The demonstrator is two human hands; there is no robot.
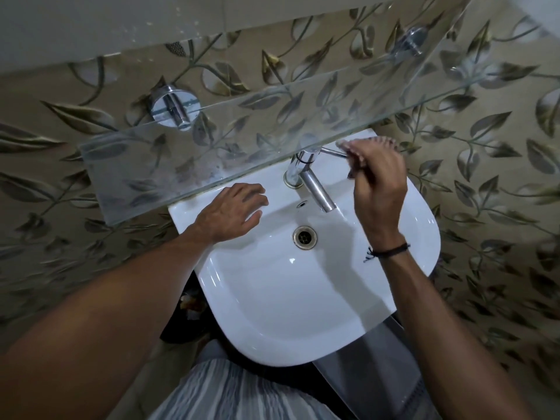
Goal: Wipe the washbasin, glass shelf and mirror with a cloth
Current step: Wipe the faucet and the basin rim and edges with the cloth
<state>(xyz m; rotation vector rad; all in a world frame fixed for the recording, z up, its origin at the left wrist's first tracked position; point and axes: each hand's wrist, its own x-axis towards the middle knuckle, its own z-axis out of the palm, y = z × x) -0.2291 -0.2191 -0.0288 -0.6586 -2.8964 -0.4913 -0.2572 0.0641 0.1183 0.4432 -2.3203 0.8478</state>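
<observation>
- The room is a small bathroom with a leaf-pattern tile wall (500,153); the white washbasin (272,313) is fixed on it, below me.
- On the left, above my left hand, the glass shelf (181,159) crosses the view on its chrome brackets (175,106). It carries nothing, only dull smears.
- My left hand (233,212) lies flat on the back rim of the washbasin, fingers spread and holding nothing. I think it rests there to steady me.
- Just right of it the bowl is empty, with the drain (304,237) in the middle; a thin stream seems to leave the tap spout (318,192).
- My right hand (378,183) is closed around the tap lever (331,152), behind the spout. A small pale piece shows at the fingertips; I cannot tell if it is the cloth.
- The mirror I cannot identify for sure; the pale band at the top may be its lower edge.
</observation>
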